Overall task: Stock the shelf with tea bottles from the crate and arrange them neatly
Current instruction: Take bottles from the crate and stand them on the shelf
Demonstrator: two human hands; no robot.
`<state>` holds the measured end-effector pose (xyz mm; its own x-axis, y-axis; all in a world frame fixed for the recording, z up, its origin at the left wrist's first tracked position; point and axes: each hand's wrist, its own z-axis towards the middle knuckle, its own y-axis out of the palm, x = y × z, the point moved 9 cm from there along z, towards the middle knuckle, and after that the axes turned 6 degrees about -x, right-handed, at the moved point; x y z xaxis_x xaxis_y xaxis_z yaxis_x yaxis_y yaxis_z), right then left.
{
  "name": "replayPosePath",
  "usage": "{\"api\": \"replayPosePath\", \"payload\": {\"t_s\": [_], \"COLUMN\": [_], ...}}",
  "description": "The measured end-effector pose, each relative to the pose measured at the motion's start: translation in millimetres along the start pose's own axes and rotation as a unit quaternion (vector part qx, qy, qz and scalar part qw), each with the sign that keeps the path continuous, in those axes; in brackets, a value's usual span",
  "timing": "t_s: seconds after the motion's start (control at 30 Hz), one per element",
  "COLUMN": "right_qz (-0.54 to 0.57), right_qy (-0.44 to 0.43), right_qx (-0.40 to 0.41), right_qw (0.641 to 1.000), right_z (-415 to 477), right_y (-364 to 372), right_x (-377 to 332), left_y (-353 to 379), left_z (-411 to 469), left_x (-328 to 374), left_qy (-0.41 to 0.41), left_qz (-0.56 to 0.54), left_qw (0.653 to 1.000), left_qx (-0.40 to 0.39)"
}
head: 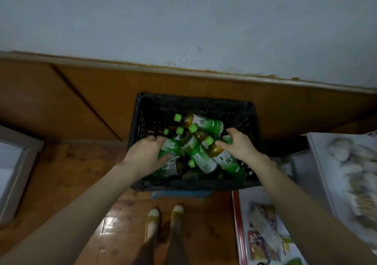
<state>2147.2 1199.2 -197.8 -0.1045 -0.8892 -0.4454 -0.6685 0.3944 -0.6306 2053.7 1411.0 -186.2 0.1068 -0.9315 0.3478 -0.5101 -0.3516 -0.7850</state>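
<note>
My left hand (147, 150): fingers curled on a tea bottle (170, 146).
My right hand (239, 144): spread loose over bottles.
Crate (195, 185): black, bottles jumbled inside.

Black plastic crate (142, 122), glossy floor (106, 230)

The wooden floor (67, 175) carries the black crate (195, 185), which stands near the far wall on something blue (181, 194). My two shoes (165, 217) stand just near it.
</note>
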Motion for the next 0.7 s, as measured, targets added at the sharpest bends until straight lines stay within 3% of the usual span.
{"api": "replayPosePath", "payload": {"t_s": [0.17,0.47,0.7], "right_qz": [0.008,0.018,0.041], "right_qy": [0.046,0.031,-0.002], "right_qx": [-0.040,-0.079,-0.098], "right_qw": [0.998,0.996,0.994], "right_z": [43.8,99.5,115.6], "right_y": [36.5,72.5,78.0], "right_x": [51.6,104.7,112.9], "left_y": [48.3,103.1,112.3], "left_z": [47.3,133.6,163.8], "left_x": [-8.7,0.7,4.6], "left_qy": [-0.023,-0.064,-0.075], "left_qz": [-0.064,-0.262,-0.283], "left_qw": [0.997,0.962,0.955], "left_qx": [-0.035,-0.040,-0.042]}}
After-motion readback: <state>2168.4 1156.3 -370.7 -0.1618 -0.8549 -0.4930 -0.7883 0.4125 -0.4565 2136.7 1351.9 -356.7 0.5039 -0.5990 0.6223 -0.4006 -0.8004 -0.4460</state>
